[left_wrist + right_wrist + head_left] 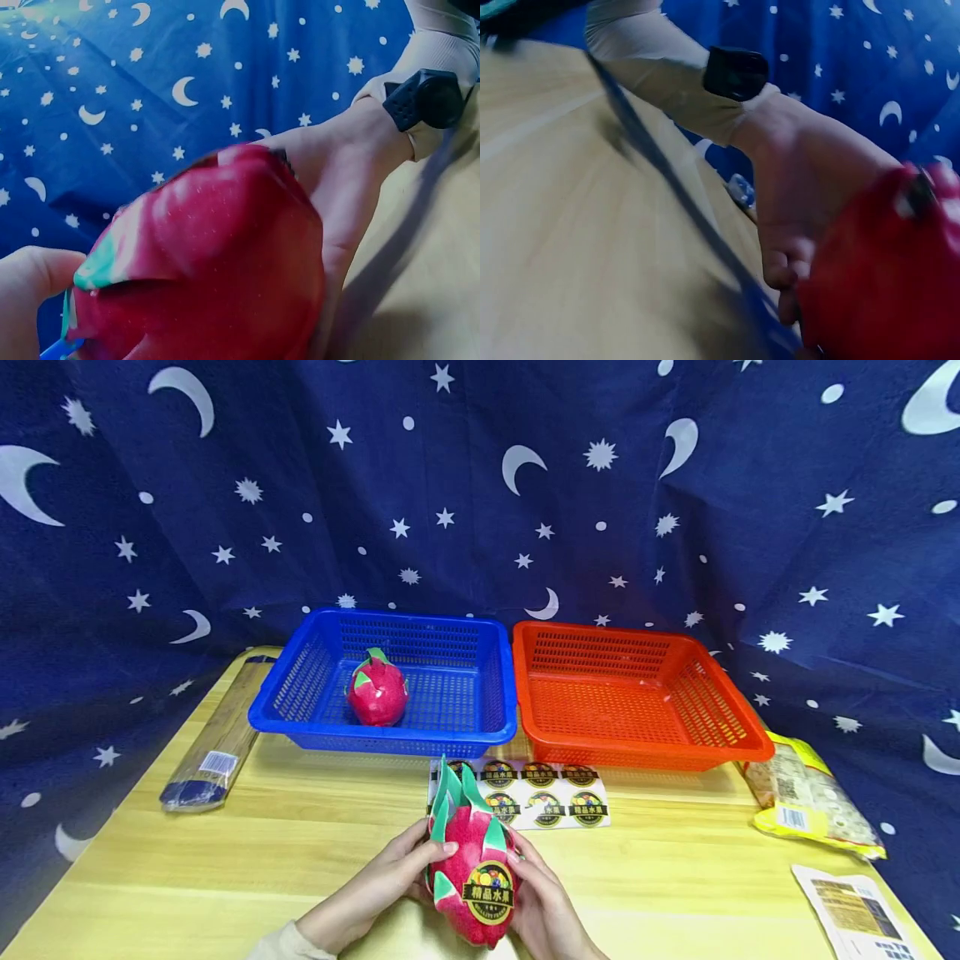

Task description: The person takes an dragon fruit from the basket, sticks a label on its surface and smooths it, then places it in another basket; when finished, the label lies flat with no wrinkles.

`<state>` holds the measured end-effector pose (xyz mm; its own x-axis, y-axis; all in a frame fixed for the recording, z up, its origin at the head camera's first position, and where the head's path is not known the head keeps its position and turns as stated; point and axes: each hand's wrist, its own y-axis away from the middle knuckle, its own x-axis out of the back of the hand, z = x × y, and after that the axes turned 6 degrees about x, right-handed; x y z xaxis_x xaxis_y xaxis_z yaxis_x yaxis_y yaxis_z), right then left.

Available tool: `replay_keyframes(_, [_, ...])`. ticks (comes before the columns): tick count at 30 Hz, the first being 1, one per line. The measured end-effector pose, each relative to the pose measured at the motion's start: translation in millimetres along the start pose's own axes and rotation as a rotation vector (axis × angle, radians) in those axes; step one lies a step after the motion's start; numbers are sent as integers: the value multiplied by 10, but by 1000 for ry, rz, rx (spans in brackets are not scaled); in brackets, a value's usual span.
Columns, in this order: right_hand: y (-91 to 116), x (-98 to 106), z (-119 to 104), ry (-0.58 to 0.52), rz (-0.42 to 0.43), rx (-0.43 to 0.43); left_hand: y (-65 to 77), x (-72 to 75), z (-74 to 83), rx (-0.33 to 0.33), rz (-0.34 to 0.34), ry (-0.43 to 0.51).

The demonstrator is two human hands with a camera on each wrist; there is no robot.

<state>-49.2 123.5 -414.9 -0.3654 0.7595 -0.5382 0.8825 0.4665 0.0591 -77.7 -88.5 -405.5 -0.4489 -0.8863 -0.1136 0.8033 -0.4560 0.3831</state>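
Between my two hands, near the front of the table, I hold a pink dragon fruit (465, 852) with green leaf tips pointing away from me. A round black-and-gold sticker (489, 893) with fruit pictures sits on its upper side. My left hand (390, 872) grips it from the left, thumb on top. From the right my right hand (547, 897) grips it the same way, its thumb beside the sticker. In the left wrist view the dragon fruit (217, 262) fills the middle. The fingers underneath are largely hidden. Just beyond lies a sticker sheet (543, 797), partly covered by the leaves.
A blue basket (382, 746) at the back left holds another dragon fruit (378, 693). Right of it stands a red basket (645, 756). A long wrapped package (225, 727) lies at left; a yellow-and-clear bag (813, 793) and a white packet (858, 914) lie at right.
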Motion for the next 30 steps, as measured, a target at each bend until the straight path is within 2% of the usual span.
replay_keyframes(7, [-1, 74, -7, -140, -128, -72, 34, -18, 2, -11, -42, -38])
replay_keyframes(12, [25, 107, -20, -184, -166, -93, 28, -39, 17, -20, -63, -37])
replay_keyframes(17, [55, 119, -56, -96, -152, -74, -23, -61, 16, -34, -100, -35])
replay_keyframes(20, [85, 130, -95, -31, -125, -68, -63, -58, 22, -63, -153, -43])
replay_keyframes(25, [131, 180, -217, 61, -107, -24, -118, -47, 88, -113, -241, -107])
replay_keyframes(27, [150, 213, -290, 98, -102, 3, -144, -56, 126, -115, -229, -124])
replay_keyframes(30, [174, 279, -418, 140, -98, 49, -224, -86, 176, -109, -148, -121])
